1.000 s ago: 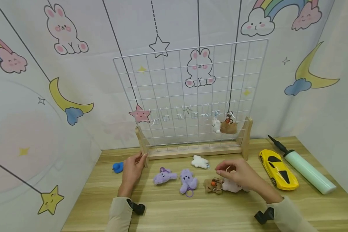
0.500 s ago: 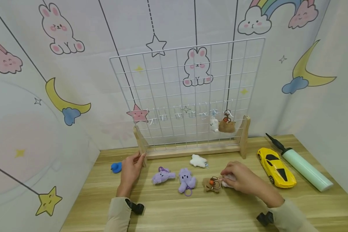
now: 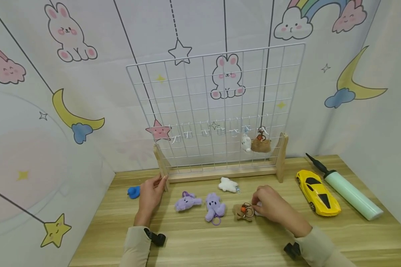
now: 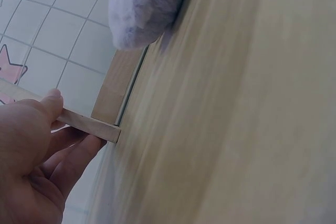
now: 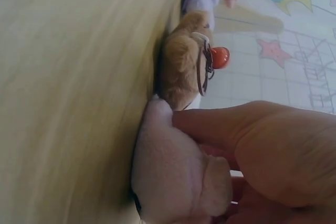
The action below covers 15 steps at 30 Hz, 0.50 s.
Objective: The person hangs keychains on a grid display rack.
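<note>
In the left wrist view, my left hand (image 3: 151, 196) pinches the left wooden foot (image 4: 92, 125) of the grid stand, thumb on one side and fingers on the other. Farther right, my right hand (image 3: 270, 204) holds a pale pink plush keychain (image 5: 168, 166) low on the table, hiding most of it from the head view. Against its left side lies a brown plush keychain (image 3: 243, 214) with an orange bead and a ring. Two purple plush keychains (image 3: 187, 203) rest between the hands, and a white plush (image 3: 228, 184) lies near the stand's base.
The white wire grid (image 3: 215, 55) stands at the back, with a row of small hooks. A white plush (image 3: 245, 142) and a brown plush (image 3: 261, 145) hang at its right. A yellow toy car (image 3: 318, 193) and green pump (image 3: 352, 196) lie right, a blue duck (image 3: 133, 192) left.
My right hand has come down from above onto the pink plush and now covers more of it. My left hand stays at the stand's foot. The head view has shifted slightly.
</note>
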Each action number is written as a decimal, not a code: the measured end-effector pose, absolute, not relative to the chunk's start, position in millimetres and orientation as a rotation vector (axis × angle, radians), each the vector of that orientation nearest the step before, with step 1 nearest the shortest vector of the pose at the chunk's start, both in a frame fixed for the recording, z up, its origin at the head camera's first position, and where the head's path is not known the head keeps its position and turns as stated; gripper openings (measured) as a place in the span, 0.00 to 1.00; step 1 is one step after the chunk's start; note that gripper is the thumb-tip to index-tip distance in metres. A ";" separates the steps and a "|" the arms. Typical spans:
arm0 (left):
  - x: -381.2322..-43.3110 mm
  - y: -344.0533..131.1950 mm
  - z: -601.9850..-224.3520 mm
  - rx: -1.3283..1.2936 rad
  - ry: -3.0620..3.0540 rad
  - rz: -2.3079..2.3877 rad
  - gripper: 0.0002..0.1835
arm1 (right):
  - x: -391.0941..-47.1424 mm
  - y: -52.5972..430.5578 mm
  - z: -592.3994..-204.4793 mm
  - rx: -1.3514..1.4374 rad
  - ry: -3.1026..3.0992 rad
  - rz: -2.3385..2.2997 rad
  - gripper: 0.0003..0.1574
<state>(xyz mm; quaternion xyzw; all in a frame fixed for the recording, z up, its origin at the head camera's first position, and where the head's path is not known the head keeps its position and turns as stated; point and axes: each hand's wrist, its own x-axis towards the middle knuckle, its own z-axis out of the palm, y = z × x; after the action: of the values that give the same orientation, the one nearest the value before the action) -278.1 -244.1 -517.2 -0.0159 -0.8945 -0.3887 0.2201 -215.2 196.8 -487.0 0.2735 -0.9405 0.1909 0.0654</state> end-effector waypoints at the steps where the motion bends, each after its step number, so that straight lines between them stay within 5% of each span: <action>1: -278.3 -244.3 -517.4 -0.042 -2.472 -1.073 0.21 | -215.4 196.4 -487.1 0.819 -2.850 0.580 0.12; 15: -277.8 -244.7 -517.8 -0.044 -2.483 -1.086 0.21 | -221.7 202.4 -483.0 0.631 -2.902 0.702 0.09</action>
<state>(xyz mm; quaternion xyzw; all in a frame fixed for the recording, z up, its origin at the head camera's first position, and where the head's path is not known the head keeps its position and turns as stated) -277.8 -244.7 -517.8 -0.0158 -0.8949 -0.3913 0.2139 -221.7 202.4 -483.0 0.2065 -0.9500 0.2300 0.0450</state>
